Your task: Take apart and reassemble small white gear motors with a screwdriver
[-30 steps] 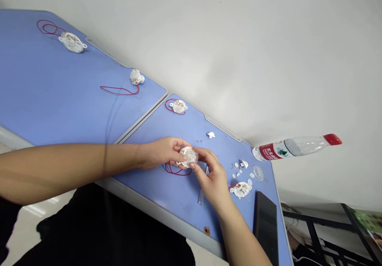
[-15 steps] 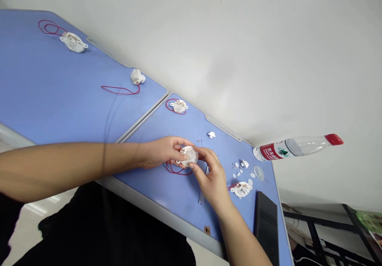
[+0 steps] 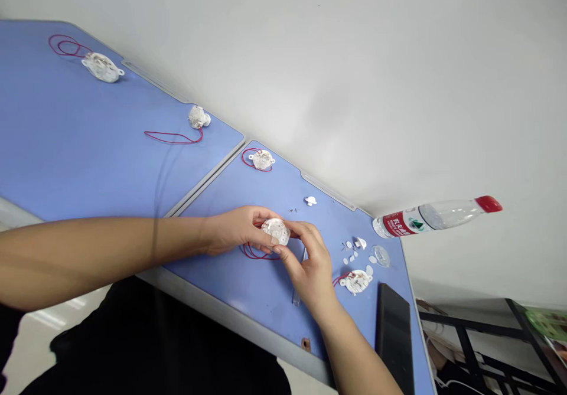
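Note:
Between my two hands is a round white device with a clear cover (image 3: 276, 231), and a red wire loop (image 3: 253, 253) hangs from it over the table. My left hand (image 3: 248, 228) grips its left side, thumb across the lower face and fingers behind. On the right edge, my right hand (image 3: 309, 259) pinches it between thumb and fingertips. Partly hidden behind the right hand lies a clear, narrow tool (image 3: 296, 296). Beyond the hands are a small white cap-like part (image 3: 310, 201) and a few tiny screws (image 3: 293, 210).
Similar white devices with red wires lie at the far left (image 3: 103, 67), left of centre (image 3: 197, 117), at the back edge (image 3: 262, 159) and at right (image 3: 355, 281). Small white discs (image 3: 349, 245), a clear cover (image 3: 380, 256), a water bottle (image 3: 436, 215) and a black phone (image 3: 393, 336) are to the right.
The round device has turned slightly in my hands, and my left thumb has slid towards its lower edge. The whole view has shifted a little; the other things lie as before.

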{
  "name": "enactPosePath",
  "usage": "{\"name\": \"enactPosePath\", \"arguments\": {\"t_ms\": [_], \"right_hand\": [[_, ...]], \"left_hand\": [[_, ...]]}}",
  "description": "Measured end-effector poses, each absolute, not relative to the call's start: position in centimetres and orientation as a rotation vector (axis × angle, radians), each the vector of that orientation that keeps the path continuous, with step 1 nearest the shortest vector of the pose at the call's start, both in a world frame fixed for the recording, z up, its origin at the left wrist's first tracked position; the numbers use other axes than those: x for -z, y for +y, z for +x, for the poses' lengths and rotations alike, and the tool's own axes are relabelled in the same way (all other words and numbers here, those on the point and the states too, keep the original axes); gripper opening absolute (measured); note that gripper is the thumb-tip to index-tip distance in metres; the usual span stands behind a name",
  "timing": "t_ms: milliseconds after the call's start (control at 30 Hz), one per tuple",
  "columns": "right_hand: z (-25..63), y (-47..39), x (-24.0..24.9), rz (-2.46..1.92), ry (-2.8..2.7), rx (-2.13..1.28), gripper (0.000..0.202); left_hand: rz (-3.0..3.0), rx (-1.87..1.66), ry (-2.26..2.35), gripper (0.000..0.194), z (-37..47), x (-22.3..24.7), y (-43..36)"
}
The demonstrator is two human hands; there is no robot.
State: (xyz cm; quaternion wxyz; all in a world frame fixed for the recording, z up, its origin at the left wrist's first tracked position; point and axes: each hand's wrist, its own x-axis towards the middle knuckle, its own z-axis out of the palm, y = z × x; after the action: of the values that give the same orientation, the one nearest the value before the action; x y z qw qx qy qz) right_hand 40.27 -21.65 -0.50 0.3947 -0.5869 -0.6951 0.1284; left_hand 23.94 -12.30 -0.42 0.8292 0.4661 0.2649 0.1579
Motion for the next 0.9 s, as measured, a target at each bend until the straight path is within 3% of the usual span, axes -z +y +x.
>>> {"name": "enactPosePath", "arguments": {"t_ms": [600, 900], "right_hand": [[40.12, -21.54, 0.17, -1.46, -1.762, -0.333, 0.025], [40.35, -21.87, 0.55, -1.496, -1.825, -0.364, 0.049]], "left_hand": [[1.027, -0.315, 0.562, 0.04, 23.85, 0.01, -12.31], [1.125, -0.29, 0.571, 0.029, 23.75, -0.31, -12.28]]}}
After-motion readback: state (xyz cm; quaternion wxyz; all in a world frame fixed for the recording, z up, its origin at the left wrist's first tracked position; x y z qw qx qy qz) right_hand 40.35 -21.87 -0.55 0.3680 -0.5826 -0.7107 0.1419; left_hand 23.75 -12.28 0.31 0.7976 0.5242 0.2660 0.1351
